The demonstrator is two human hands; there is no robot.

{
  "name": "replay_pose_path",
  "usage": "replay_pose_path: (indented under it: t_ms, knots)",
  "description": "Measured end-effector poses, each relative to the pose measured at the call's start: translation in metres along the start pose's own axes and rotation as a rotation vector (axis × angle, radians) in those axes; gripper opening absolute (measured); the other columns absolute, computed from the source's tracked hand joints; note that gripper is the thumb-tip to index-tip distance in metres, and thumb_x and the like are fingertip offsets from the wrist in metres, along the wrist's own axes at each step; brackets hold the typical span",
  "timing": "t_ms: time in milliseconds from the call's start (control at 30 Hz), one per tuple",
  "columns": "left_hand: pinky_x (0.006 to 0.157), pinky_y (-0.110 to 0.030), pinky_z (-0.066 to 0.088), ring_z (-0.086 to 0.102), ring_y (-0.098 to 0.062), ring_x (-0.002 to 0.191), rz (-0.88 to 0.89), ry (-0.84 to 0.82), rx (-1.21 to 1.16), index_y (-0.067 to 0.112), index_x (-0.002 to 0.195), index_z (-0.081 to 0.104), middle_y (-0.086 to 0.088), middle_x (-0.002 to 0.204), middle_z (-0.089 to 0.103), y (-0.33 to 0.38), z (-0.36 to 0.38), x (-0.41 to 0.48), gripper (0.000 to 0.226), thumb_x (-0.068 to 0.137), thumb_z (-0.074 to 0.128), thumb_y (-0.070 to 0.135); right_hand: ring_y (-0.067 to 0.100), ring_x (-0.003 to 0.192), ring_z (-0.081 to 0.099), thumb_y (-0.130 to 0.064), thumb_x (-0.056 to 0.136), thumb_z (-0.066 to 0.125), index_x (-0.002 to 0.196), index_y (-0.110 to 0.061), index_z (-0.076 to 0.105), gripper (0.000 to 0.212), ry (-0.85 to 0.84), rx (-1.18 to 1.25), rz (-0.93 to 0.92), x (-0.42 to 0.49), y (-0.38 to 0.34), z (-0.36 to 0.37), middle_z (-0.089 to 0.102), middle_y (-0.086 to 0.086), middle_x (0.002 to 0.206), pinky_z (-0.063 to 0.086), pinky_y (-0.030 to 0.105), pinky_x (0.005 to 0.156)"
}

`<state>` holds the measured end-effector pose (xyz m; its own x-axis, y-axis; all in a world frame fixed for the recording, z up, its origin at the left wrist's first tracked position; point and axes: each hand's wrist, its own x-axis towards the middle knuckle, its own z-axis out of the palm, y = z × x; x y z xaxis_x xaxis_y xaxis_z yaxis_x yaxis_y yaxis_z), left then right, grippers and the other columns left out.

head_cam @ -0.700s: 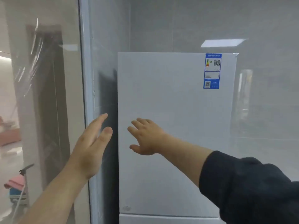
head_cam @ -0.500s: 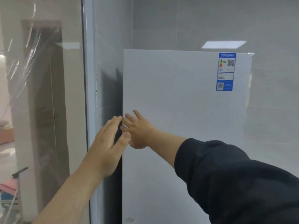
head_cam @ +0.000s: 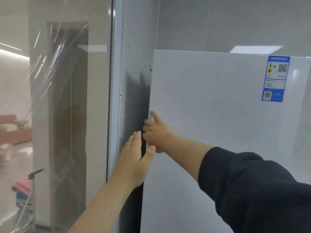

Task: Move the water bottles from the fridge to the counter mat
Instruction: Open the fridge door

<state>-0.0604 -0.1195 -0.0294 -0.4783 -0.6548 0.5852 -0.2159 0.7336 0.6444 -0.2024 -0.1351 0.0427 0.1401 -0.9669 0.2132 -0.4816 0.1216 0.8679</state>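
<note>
- The fridge (head_cam: pixel 218 132) stands shut, its white door filling the right half of the view, with a blue label (head_cam: pixel 276 78) stuck near the door's top right corner.
- The right hand (head_cam: pixel 155 132) is at the left edge of the fridge door, about halfway down; its fingers (head_cam: pixel 146 122) curl around that edge and grip it, with the thumb pointing up along the door front.
- A dark sleeve (head_cam: pixel 252 190) covers the right forearm.
- The left hand (head_cam: pixel 134 163) is just below and left of the right hand, flat and open, fingers straight and together, pointing up into the dark gap beside the fridge; its thumb lies against the door edge.
- No water bottles or counter mat can be seen; the closed door hides the inside of the fridge.
- Left of the fridge is a grey wall (head_cam: pixel 134 47), then a glass panel (head_cam: pixel 58 98) covered with wrinkled clear film.
</note>
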Motion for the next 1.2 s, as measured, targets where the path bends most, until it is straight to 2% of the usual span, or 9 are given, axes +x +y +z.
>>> replay_pose_path:
  t_ms: [133,300,467,533,633,700,833,967,1200]
  knots:
    - [0.114,-0.029,0.003,-0.005,-0.007,0.148,-0.171,-0.128,-0.196,0.023,0.154,-0.006,0.005,0.164,-0.006,-0.019,0.028,0.002,0.074,0.099,0.036,0.049,0.025,0.132,0.039,-0.028,0.090,0.055,0.117,-0.022,0.066,0.030,0.131,0.044,-0.072,-0.022,0.006,-0.010,0.060,-0.002,0.121,0.000,0.060,0.119]
    - [0.119,-0.031,0.008,-0.004,-0.009,0.149,-0.116,-0.100,-0.097,0.024,0.152,-0.018,0.007,0.163,-0.015,-0.006,0.052,-0.027,0.091,0.092,0.040,0.061,0.024,0.141,0.035,-0.015,0.091,0.053,0.133,-0.019,0.059,0.043,0.297,0.136,-0.176,-0.059,0.016,-0.024,0.059,0.000,0.134,-0.005,0.051,0.119]
    - [0.120,-0.035,0.008,-0.006,-0.016,0.150,-0.132,-0.059,0.003,0.017,0.152,-0.017,0.000,0.164,-0.015,0.029,0.048,-0.068,0.092,0.091,0.033,0.065,0.023,0.150,0.024,-0.041,0.097,0.052,0.143,-0.021,0.050,0.049,0.312,0.185,-0.211,-0.106,0.016,-0.049,0.047,0.002,0.152,-0.006,0.049,0.120]
    - [0.117,-0.033,0.010,-0.003,-0.017,0.150,-0.136,-0.045,0.003,0.017,0.153,-0.014,-0.001,0.165,-0.011,0.047,0.044,-0.090,0.092,0.091,0.034,0.064,0.024,0.152,0.014,-0.054,0.093,0.050,0.147,-0.023,0.044,0.062,0.314,0.184,-0.190,-0.132,0.015,-0.057,0.032,0.006,0.161,-0.005,0.048,0.121]
    - [0.110,-0.025,0.014,0.005,-0.019,0.150,-0.110,0.005,-0.021,0.013,0.154,-0.010,-0.003,0.165,-0.005,0.080,0.041,-0.132,0.090,0.093,0.041,0.056,0.031,0.153,-0.007,-0.062,0.090,0.047,0.156,-0.026,0.019,0.081,0.353,0.312,0.018,-0.183,0.014,-0.062,-0.002,0.014,0.167,-0.004,0.048,0.122]
    - [0.109,-0.023,0.012,0.004,-0.019,0.149,-0.102,0.019,0.001,0.011,0.153,-0.010,-0.005,0.165,-0.006,0.104,0.042,-0.161,0.089,0.094,0.041,0.054,0.032,0.151,-0.017,-0.062,0.091,0.041,0.158,-0.029,0.004,0.082,0.352,0.442,0.138,-0.220,0.013,-0.066,-0.013,0.015,0.165,-0.004,0.049,0.122]
    - [0.118,-0.034,0.010,-0.002,-0.021,0.150,-0.118,0.006,0.082,0.013,0.153,-0.011,-0.004,0.164,-0.009,0.157,0.047,-0.214,0.086,0.095,0.035,0.057,0.023,0.147,-0.028,-0.056,0.096,0.031,0.156,-0.033,-0.008,0.075,0.331,0.642,0.180,-0.288,0.009,-0.088,-0.024,0.005,0.163,-0.010,0.044,0.122]
    - [0.119,-0.038,0.016,0.004,-0.022,0.150,-0.121,-0.025,0.175,0.016,0.154,-0.009,-0.003,0.165,-0.006,0.207,0.057,-0.256,0.085,0.094,0.031,0.060,0.017,0.148,-0.026,-0.055,0.096,0.027,0.154,-0.037,-0.010,0.071,0.328,0.817,0.186,-0.357,0.015,-0.104,-0.026,-0.005,0.162,-0.006,0.037,0.122]
    - [0.117,-0.038,0.022,0.013,-0.019,0.149,-0.006,-0.118,0.106,0.021,0.155,-0.003,-0.001,0.164,0.004,0.281,0.080,-0.314,0.084,0.090,0.030,0.063,0.003,0.151,-0.005,-0.031,0.097,0.048,0.157,-0.032,0.007,0.073,0.382,1.210,0.315,-0.467,0.022,-0.123,-0.010,-0.012,0.166,0.009,0.030,0.123]
